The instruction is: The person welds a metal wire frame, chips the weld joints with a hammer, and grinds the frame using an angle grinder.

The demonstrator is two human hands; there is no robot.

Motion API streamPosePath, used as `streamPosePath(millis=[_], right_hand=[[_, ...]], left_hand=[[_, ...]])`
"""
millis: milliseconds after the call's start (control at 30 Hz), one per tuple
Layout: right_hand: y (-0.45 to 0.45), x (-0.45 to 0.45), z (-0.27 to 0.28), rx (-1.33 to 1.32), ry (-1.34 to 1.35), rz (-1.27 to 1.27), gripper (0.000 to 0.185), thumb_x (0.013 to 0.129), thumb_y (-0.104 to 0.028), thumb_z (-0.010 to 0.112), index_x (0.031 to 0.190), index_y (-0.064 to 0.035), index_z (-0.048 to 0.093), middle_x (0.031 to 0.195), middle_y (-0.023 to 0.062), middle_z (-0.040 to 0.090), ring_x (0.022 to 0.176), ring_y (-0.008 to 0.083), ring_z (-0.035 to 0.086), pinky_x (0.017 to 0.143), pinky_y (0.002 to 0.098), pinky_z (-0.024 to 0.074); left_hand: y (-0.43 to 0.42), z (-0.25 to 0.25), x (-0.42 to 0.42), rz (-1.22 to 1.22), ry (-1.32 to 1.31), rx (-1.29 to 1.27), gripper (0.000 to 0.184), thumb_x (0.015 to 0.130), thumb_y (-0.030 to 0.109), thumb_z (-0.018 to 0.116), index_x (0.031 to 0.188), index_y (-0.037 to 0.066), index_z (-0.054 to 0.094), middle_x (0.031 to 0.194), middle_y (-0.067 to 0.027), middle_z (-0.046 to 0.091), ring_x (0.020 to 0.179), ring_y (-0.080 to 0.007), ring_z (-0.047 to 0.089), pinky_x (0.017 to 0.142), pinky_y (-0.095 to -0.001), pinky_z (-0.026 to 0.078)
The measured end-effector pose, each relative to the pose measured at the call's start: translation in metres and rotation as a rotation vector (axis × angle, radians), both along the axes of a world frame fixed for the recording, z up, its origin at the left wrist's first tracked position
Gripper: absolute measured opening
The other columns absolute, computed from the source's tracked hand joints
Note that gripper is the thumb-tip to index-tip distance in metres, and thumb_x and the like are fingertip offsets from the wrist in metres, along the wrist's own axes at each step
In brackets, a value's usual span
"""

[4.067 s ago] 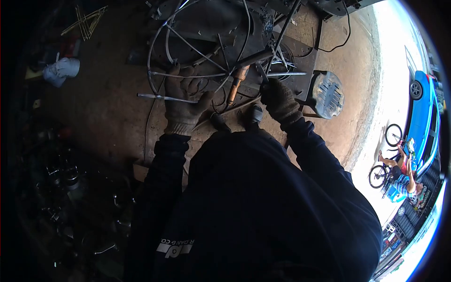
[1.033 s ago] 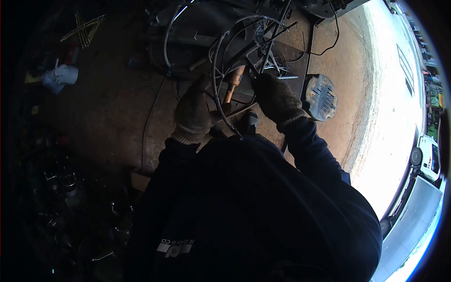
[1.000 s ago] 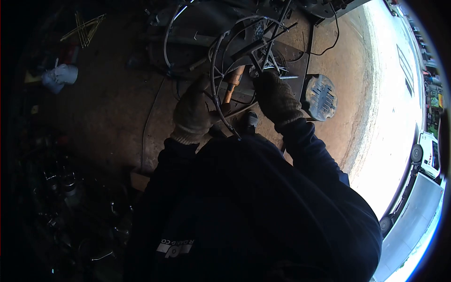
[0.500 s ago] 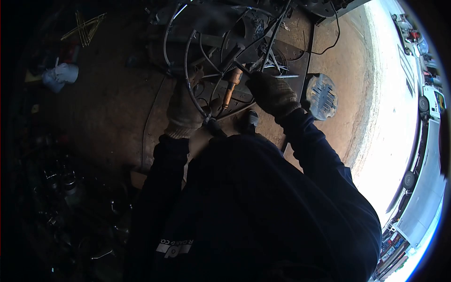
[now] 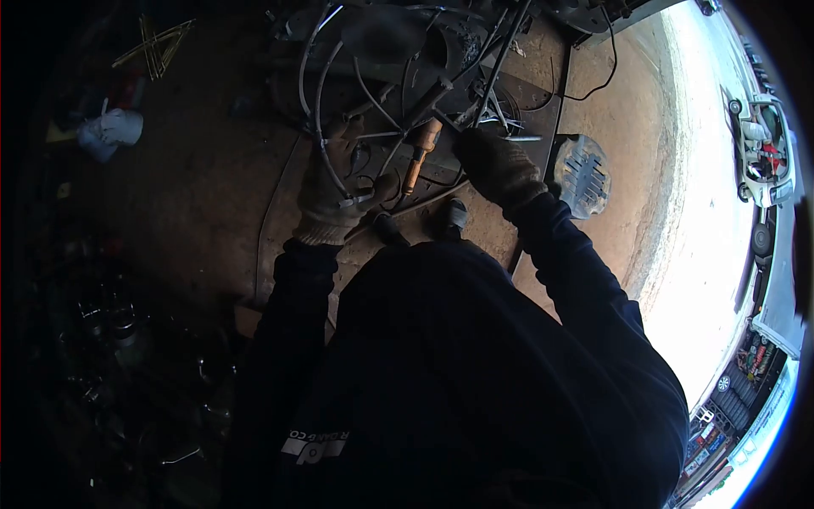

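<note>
My left hand (image 5: 326, 195), in a worn work glove, grips a frame of curved metal rods (image 5: 319, 102) at its near left side. One rod passes across the glove, and the thumb points right. My right hand (image 5: 502, 170), gloved too, is closed around the handle of a hammer (image 5: 427, 100), whose dark cylindrical head lies over the frame. Between my hands, an orange tool (image 5: 415, 165) with a narrow handle rests lower down, inside the frame's outline. What the left fingertips touch underneath is too dark to make out.
A translucent slotted plastic piece (image 5: 582, 176) lies on the floor to the right. Loose wires and a thin rod (image 5: 519, 137) are beyond my right hand. My shoes (image 5: 456, 214) stand close below. Thin yellowish rods (image 5: 154, 47) and a white container (image 5: 120, 127) are at far left.
The rod frame has shifted and turned to the left, its near joint moving from between my hands onto the left glove. My right hand and the hammer have moved slightly right.
</note>
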State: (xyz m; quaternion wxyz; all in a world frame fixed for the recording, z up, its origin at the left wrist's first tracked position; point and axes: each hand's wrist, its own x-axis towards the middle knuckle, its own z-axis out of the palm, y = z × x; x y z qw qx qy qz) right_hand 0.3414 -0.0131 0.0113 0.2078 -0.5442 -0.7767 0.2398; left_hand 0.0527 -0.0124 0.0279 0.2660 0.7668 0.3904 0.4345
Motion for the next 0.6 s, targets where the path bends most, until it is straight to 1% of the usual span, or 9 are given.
streamPosePath(millis=[33,100,133,200,267,367,433,533,600], right_hand=[[0.002,0.0,-0.003,-0.048,0.0,0.046,0.021,0.095,-0.022,0.058,0.104,-0.0028,0.063,0.093,0.0172,0.064,0.088,0.0377,0.064,0.076,0.0444,0.0514],[0.007,-0.002,0.015,-0.066,-0.024,0.029,0.021,0.095,-0.021,0.058,0.104,-0.0031,0.064,0.094,0.017,0.064,0.089,0.0376,0.064,0.076,0.0443,0.0515],[0.004,-0.002,0.021,-0.1,-0.053,0.01,0.021,0.095,-0.021,0.058,0.104,-0.0034,0.064,0.094,0.0167,0.065,0.089,0.0375,0.064,0.076,0.0441,0.0516],[-0.007,-0.011,0.026,-0.106,0.002,-0.029,0.02,0.095,-0.021,0.058,0.104,-0.0037,0.064,0.093,0.0164,0.064,0.088,0.0376,0.063,0.076,0.0444,0.0513],[-0.004,-0.012,0.026,-0.098,0.067,-0.067,0.019,0.095,-0.02,0.058,0.104,-0.0039,0.064,0.091,0.016,0.063,0.087,0.0377,0.063,0.075,0.0447,0.0509],[-0.001,-0.003,0.01,0.011,-0.009,0.066,0.02,0.095,-0.02,0.058,0.105,-0.0035,0.063,0.091,0.0154,0.064,0.087,0.0376,0.063,0.076,0.0445,0.0513],[-0.008,-0.01,0.004,0.105,0.062,-0.064,0.02,0.094,-0.019,0.058,0.105,-0.0032,0.063,0.09,0.0151,0.063,0.087,0.0371,0.064,0.075,0.0436,0.0516],[-0.009,-0.005,0.013,-0.082,-0.083,0.051,0.023,0.095,-0.02,0.057,0.109,-0.0016,0.062,0.101,0.0181,0.065,0.097,0.0379,0.064,0.08,0.0439,0.0525],[-0.015,-0.004,0.024,-0.06,0.018,0.036,0.021,0.094,-0.018,0.058,0.106,-0.0013,0.062,0.101,0.0182,0.064,0.096,0.0377,0.064,0.079,0.0439,0.0523]], left_hand=[[0.0,0.001,0.0,-0.004,0.003,0.005,0.096,0.077,0.029,0.083,0.145,-0.004,0.023,0.14,-0.022,0.042,0.136,-0.0339,0.043,0.112,-0.047,0.042],[-0.002,-0.006,0.002,-0.041,-0.238,-0.138,0.096,0.076,0.026,0.084,0.145,-0.003,0.023,0.14,-0.0216,0.041,0.136,-0.0342,0.043,0.112,-0.0477,0.042],[-0.003,-0.014,0.0,-0.04,-0.238,-0.148,0.096,0.076,0.026,0.084,0.145,-0.003,0.023,0.14,-0.0216,0.041,0.136,-0.0342,0.043,0.112,-0.0477,0.042],[0.003,-0.021,-0.001,0.046,-0.1,-0.001,0.101,0.073,0.05,0.084,0.143,-0.002,0.033,0.14,-0.0223,0.046,0.127,-0.0322,0.054,0.104,-0.0412,0.05],[-0.001,-0.018,-0.002,0.07,-0.097,-0.044,0.101,0.073,0.05,0.084,0.143,-0.002,0.032,0.138,-0.0227,0.047,0.126,-0.0328,0.055,0.103,-0.0414,0.051],[-0.001,-0.017,-0.007,0.098,-0.042,-0.05,0.101,0.073,0.048,0.085,0.143,-0.001,0.032,0.135,-0.0228,0.051,0.126,-0.0333,0.056,0.102,-0.0419,0.052],[-0.002,-0.014,-0.002,0.108,0.004,-0.01,0.101,0.072,0.046,0.086,0.144,0.0,0.031,0.132,-0.0225,0.054,0.126,-0.0333,0.056,0.102,-0.042,0.052],[0.001,-0.004,0.0,0.063,-0.079,0.047,0.101,0.07,0.04,0.088,0.144,0.002,0.031,0.131,-0.0221,0.055,0.124,-0.0326,0.057,0.101,-0.0407,0.052],[-0.003,-0.001,-0.004,0.093,0.259,0.059,0.087,0.078,0.046,0.081,0.137,-0.007,0.044,0.124,-0.0233,0.058,0.119,-0.0366,0.059,0.095,-0.0447,0.053]])
